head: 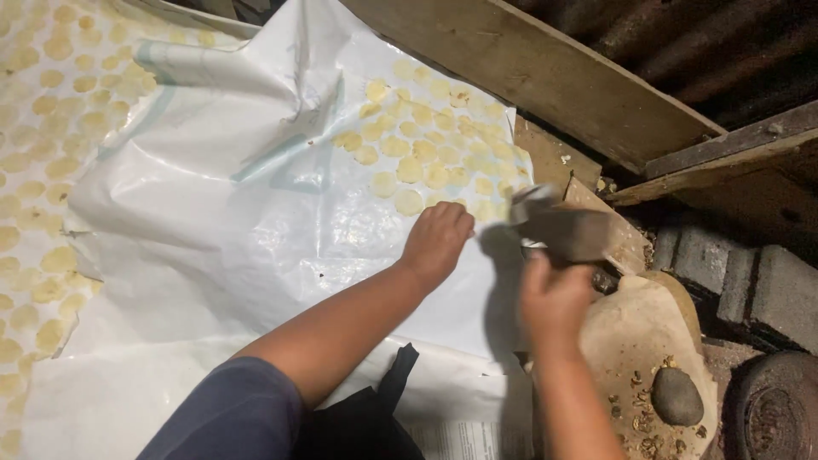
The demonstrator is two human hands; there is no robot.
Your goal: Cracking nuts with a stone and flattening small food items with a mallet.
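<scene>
My left hand [437,239] rests on a white plastic sheet [256,221], fingers curled down at the near edge of a patch of small pale yellow discs [426,145]; whether a disc is under the fingers is hidden. My right hand [554,298] is blurred and grips the handle of a flat metal-bladed tool [562,228], raised just right of the left hand, over the sheet's right edge.
More yellow discs [51,153] cover a second sheet at the left. A flat stone slab [648,349] with crumbs and a dark round stone [676,396] lies at the lower right. Wooden planks [545,77], grey bricks [750,281] and a dark round vessel [775,409] border the right side.
</scene>
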